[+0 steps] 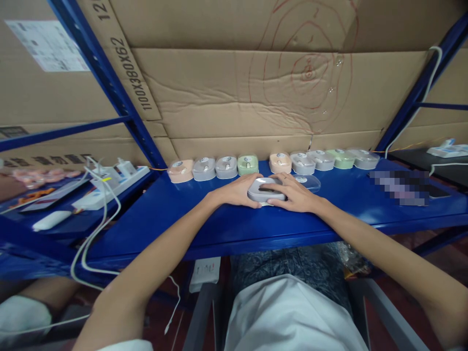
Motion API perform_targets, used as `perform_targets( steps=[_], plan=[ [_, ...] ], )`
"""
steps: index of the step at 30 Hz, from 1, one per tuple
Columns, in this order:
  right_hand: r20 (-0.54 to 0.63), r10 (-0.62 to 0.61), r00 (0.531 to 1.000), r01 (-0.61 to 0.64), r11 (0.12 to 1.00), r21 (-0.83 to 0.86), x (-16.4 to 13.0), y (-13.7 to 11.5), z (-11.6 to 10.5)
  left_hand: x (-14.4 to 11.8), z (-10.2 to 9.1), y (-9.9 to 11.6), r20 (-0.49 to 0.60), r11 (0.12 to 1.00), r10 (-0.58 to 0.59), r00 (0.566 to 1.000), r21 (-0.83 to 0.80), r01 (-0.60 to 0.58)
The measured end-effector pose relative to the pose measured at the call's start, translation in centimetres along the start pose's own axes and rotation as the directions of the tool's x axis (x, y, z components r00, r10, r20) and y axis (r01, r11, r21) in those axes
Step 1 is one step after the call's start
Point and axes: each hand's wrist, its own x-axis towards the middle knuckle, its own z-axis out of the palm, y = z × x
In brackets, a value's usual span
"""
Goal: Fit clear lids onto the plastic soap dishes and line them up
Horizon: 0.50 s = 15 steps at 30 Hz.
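Observation:
A small grey rounded plastic box rests near the middle of the blue shelf, its top off and a dark hollow showing inside. My left hand is closed round its left side. From the right, my right hand grips the same box, thumb at the front wall and fingertips reaching over the opening. What the fingertips touch inside is hidden. A clear lid with a round label lies just behind my right hand. Along the back stand similar lidded boxes, among them a green box and a peach box.
The blue shelf ends in front of my lap. Blue uprights and a cardboard wall bound it. At left are a power strip and white cables; a blurred-out dark object lies at right. Another person's arm shows lower left.

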Motion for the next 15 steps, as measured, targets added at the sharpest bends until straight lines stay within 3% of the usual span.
perform_targets(
  steps=[15],
  plan=[
    [-0.029, 0.007, 1.0, -0.006, 0.998, 0.055, -0.18, 0.13, 0.11, 0.16, 0.34, -0.35, -0.022, 0.999, 0.037, 0.999, -0.01, -0.037]
  ],
)
